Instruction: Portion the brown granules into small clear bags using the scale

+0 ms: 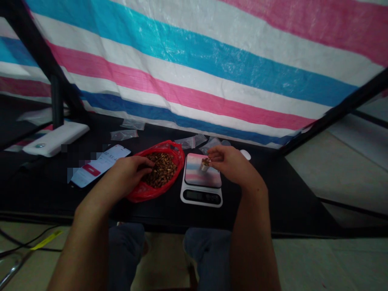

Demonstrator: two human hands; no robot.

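Note:
My left hand (130, 173) reaches over the near-left side of a red plastic bag (179, 158) with rolled-back edges. Its thumb and forefinger are apart above the small brown seeds or nuts (163, 171) that fill the bag. My right hand (226, 161) is over the right side of a white digital kitchen scale (188, 197), fingers stretched and thumb apart. Its fingertips are right beside a small metallic cup (204, 166) on the striped weighing plate (197, 180). Brown pieces show in the cup's mouth. Whether the fingertips touch the cup is unclear.
A lit phone (104, 165) and a white power-bank-like device (56, 139) lie at left. Several clear plastic bags (194, 141) line the back of the black table (291, 190). A white round object (245, 154) sits behind my right hand. A striped sheet (188, 68) hangs behind.

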